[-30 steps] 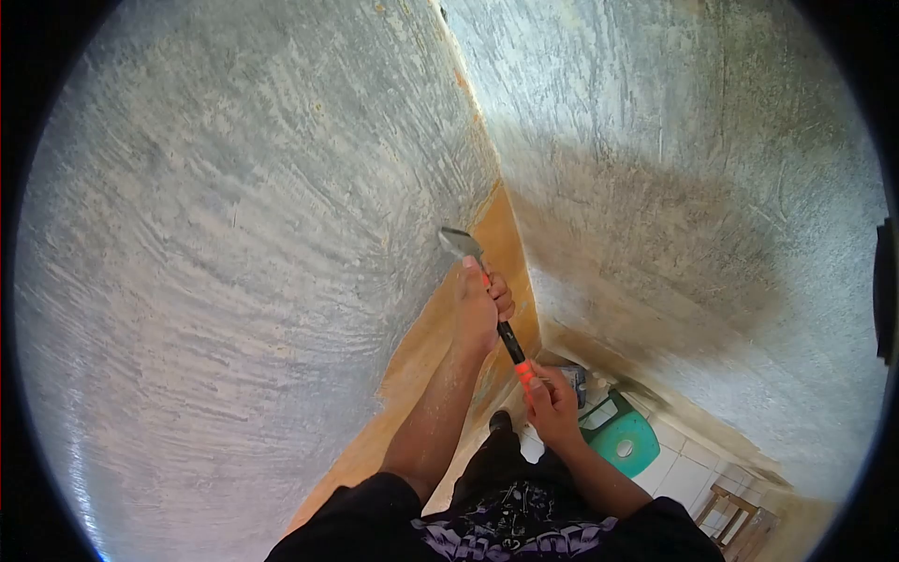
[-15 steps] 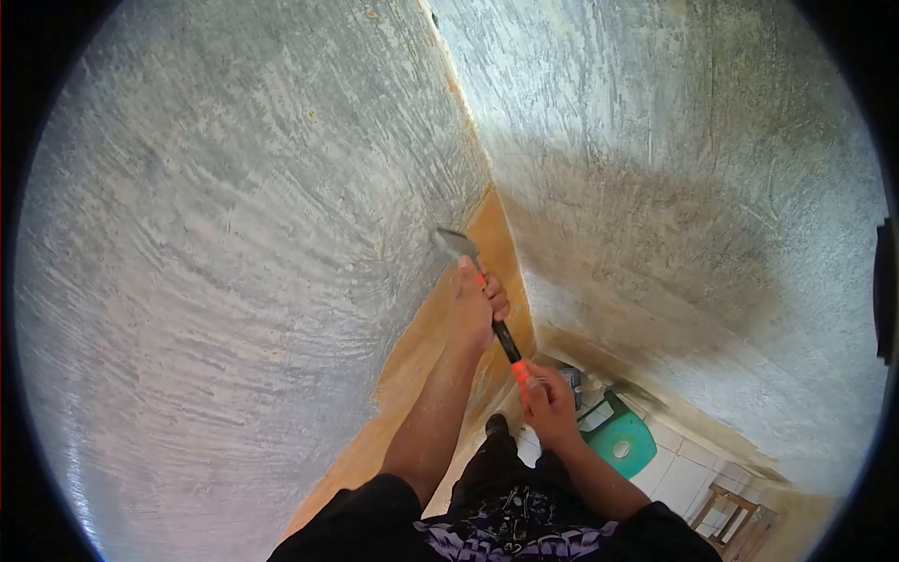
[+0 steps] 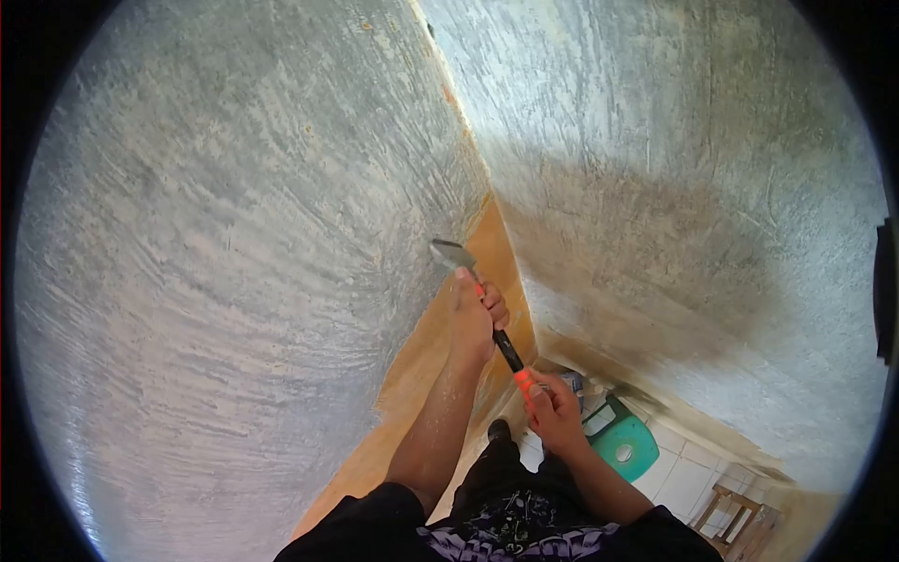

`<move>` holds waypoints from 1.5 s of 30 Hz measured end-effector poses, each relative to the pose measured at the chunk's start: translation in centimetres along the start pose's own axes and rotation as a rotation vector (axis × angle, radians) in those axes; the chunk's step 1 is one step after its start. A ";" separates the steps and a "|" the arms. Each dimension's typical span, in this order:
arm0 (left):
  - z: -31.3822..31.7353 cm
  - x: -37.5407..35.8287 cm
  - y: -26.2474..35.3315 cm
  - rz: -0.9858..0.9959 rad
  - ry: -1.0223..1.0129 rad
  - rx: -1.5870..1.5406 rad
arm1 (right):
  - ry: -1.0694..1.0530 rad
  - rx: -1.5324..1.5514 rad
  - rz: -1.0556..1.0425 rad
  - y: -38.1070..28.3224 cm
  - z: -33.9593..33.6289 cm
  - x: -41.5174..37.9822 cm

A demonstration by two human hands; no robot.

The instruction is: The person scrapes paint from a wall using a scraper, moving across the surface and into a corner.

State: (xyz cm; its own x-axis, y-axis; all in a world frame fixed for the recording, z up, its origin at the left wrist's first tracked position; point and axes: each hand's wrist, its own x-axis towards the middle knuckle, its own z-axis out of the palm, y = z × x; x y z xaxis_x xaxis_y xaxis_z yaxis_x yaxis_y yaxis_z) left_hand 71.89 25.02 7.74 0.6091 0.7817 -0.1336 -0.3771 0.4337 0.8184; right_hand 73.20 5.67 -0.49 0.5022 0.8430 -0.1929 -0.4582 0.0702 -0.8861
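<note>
A long-handled scraper with a black and orange handle slants across the middle of the view. Its flat metal blade overlaps the edge between the grey scraped surface and an orange-tan painted strip on the left wall. High on the handle, just below the blade, my left hand is wrapped round it with the thumb pointing up along it. My right hand grips the orange lower end.
The right wall, rough and grey with a shadow, meets the left wall in a corner. Below on the white tiled floor stand a green plastic stool and a small wooden stool. A bluish container sits behind my right hand.
The scraper blade has shifted slightly downward along the left wall, and both hands have moved down a little with the handle. Both grips stay closed.
</note>
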 end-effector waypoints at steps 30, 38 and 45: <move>0.7 1.5 0.0 -0.001 -0.017 0.023 | 0.001 0.028 -0.044 -0.5 0.3 1.1; 1.3 1.6 -0.6 0.023 0.016 0.011 | 0.058 -0.050 -0.024 -0.8 -0.5 1.2; 1.5 2.4 -0.7 0.015 0.022 0.015 | 0.031 -0.005 -0.031 -1.6 -0.6 1.8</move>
State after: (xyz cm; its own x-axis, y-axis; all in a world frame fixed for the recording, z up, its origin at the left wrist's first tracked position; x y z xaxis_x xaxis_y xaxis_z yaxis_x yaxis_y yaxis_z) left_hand 74.69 25.87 7.69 0.5878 0.7979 -0.1334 -0.3758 0.4153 0.8284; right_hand 75.24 6.74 0.37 0.5385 0.8236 -0.1782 -0.4387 0.0935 -0.8938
